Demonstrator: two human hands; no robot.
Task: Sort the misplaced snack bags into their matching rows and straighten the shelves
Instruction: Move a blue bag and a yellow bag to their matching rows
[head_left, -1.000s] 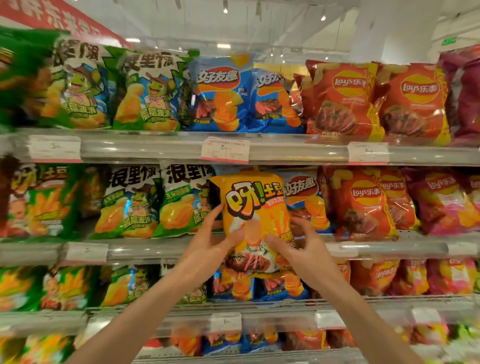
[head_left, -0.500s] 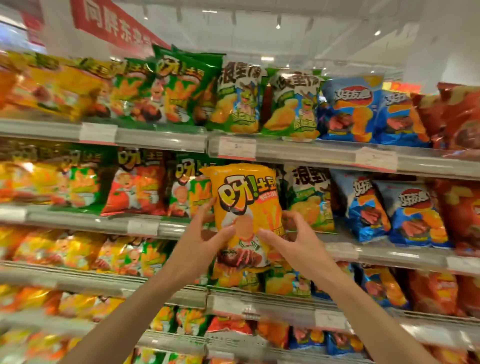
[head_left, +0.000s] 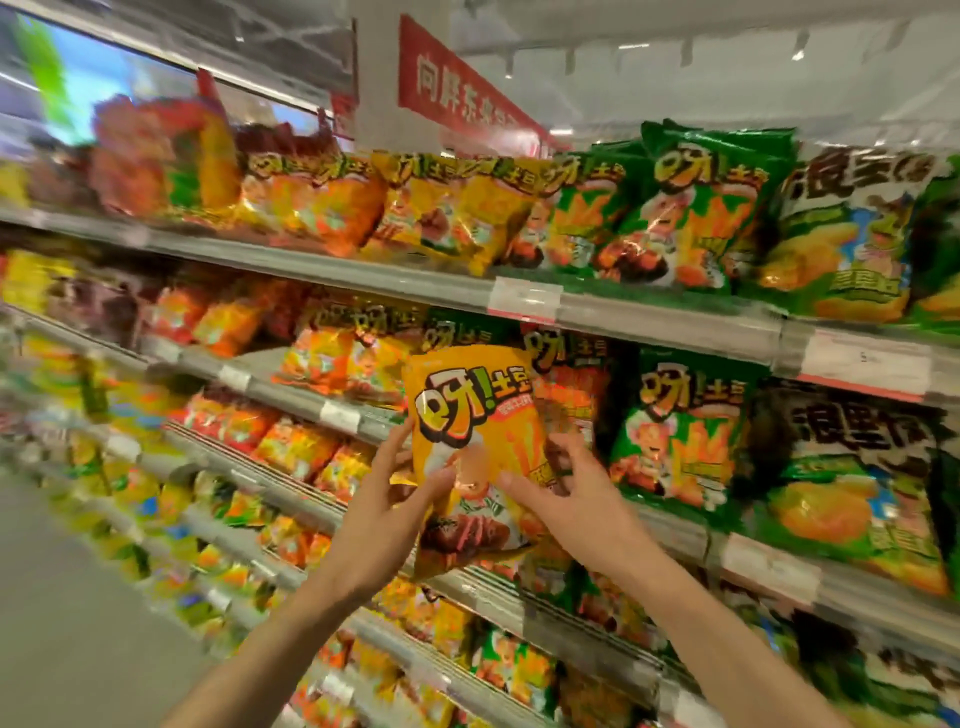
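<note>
Since a moment ago she's carried it left along the aisle | left hand (head_left: 384, 512) and right hand (head_left: 574, 506) pinch yellow bag (head_left: 475, 441) from both sides, in front of green bags (head_left: 680, 431) | step: relocating | next: slot among yellow bags (head_left: 441, 208) on top shelf (head_left: 363, 273)

"呀!土豆" is printed on the yellow bag (head_left: 475, 441) and on the green bags (head_left: 685, 441). "向胖东来" is shown on the red sign (head_left: 457, 98); the price tags are blurred.
</note>
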